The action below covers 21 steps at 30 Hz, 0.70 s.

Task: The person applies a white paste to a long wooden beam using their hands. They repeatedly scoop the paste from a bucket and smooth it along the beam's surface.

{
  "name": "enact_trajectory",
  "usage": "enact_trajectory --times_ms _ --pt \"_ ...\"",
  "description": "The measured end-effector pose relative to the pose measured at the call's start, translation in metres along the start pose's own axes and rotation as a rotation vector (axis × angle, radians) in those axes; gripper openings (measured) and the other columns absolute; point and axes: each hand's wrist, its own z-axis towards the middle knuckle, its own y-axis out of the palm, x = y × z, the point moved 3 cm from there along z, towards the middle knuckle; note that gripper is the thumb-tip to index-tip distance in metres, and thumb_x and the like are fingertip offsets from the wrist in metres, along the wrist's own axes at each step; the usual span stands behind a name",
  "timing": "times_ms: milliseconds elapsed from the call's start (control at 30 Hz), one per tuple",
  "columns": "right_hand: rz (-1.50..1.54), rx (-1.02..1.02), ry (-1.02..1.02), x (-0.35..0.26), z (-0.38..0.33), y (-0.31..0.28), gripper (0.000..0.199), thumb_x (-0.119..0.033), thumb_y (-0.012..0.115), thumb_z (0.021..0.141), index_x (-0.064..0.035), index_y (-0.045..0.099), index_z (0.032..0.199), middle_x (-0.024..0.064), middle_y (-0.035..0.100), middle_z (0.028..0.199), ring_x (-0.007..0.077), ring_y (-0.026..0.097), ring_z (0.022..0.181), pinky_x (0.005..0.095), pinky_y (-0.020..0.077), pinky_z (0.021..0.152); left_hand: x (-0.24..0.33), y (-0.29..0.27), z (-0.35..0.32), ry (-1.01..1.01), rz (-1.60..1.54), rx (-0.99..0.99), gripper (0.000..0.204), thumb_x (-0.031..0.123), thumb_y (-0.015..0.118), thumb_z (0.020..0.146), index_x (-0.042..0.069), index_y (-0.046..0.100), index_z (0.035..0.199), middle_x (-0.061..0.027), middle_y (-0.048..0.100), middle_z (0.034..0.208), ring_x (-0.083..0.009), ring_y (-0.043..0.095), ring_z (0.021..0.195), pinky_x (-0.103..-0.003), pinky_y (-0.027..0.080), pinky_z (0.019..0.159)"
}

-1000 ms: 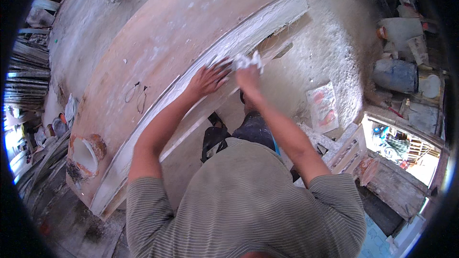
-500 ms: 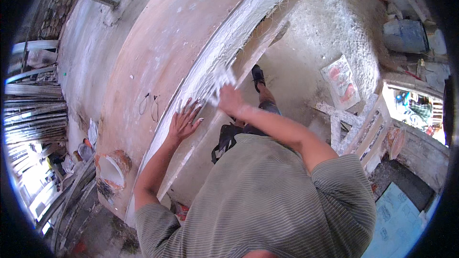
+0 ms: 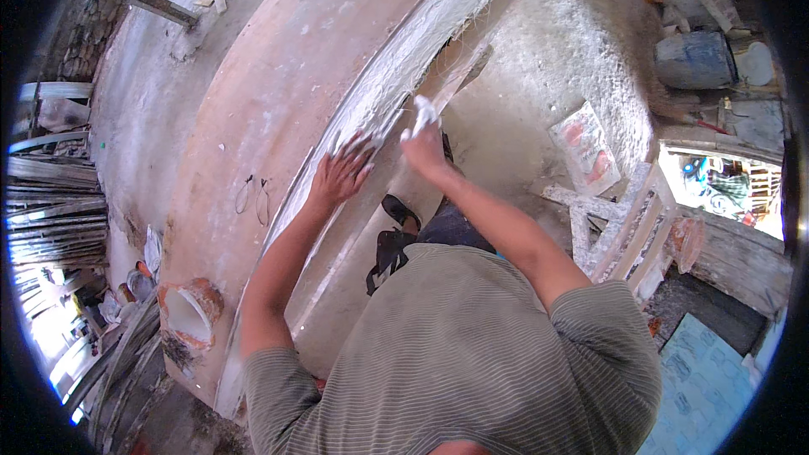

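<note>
A long strip of wet white plaster (image 3: 396, 59) runs diagonally along the edge of a broad pinkish table (image 3: 253, 109). My left hand (image 3: 341, 170) lies palm down on the strip with its fingers spread, the fingertips smeared white. Just off the strip's near edge is my right hand (image 3: 425, 147), its fingers coated in white plaster. Its thumb and forefinger stand apart, and I see nothing clearly held between them. Loose fibres (image 3: 447, 50) stick out from the strip's near edge beyond my right hand.
Two thin wire loops (image 3: 253, 198) lie on the table. At its near left end sits a round plaster-crusted bowl (image 3: 192, 313). To the right are a slatted white frame (image 3: 624, 227), a stained slab (image 3: 586, 147) and a blue drum (image 3: 695, 61). Wooden strips (image 3: 59, 194) are stacked far left.
My left hand has slid forward and right along the plaster strip. My right hand has lifted off the strip's edge and moved slightly right and forward. The view has shifted a little.
</note>
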Motion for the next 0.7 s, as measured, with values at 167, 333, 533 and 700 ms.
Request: enact_trajectory --times_ms 167,333,533,700 --pt "0.238 -0.409 0.369 0.035 0.043 0.009 0.038 -0.016 0.068 0.07 0.0002 0.059 0.104 0.0217 0.065 0.099 0.0356 0.062 0.097 0.0408 0.049 0.087 0.011 -0.014 0.099 0.026 -0.016 0.181 0.044 0.044 0.038 0.094 0.027 0.05 0.133 0.0031 0.025 0.152 -0.0152 0.02 0.14 -0.048 0.036 0.101" --pt "-0.003 -0.395 0.206 0.06 0.115 -0.008 0.027 -0.02 0.075 0.07 -0.0019 0.067 0.088 0.0148 0.069 0.085 0.0278 0.067 0.079 0.0379 0.0522 0.071 0.009 -0.023 0.122 -0.061 -0.041 0.154 0.047 0.046 0.038 0.094 0.024 0.049 0.134 0.0025 0.021 0.153 -0.016 0.015 0.142 -0.049 0.035 0.103" --pt "0.002 -0.425 0.148 0.092 0.195 -0.006 0.05 -0.029 0.075 0.067 0.0007 0.061 0.105 0.0188 0.067 0.093 0.0313 0.066 0.087 0.0395 0.0517 0.078 0.005 -0.017 0.067 -0.124 -0.167 0.072 0.048 0.044 0.042 0.093 0.018 0.05 0.133 -0.0035 0.019 0.154 -0.0237 0.009 0.144 -0.053 0.035 0.102" --pt "-0.151 -0.554 0.113 0.096 0.132 0.015 0.05 -0.029 0.076 0.067 0.0 0.058 0.104 0.0191 0.067 0.091 0.0353 0.063 0.091 0.0408 0.05 0.083 0.018 -0.022 0.092 -0.041 -0.102 0.034 0.042 0.044 0.042 0.094 0.023 0.057 0.127 -0.0001 0.026 0.152 -0.0203 0.014 0.143 -0.047 0.041 0.094"
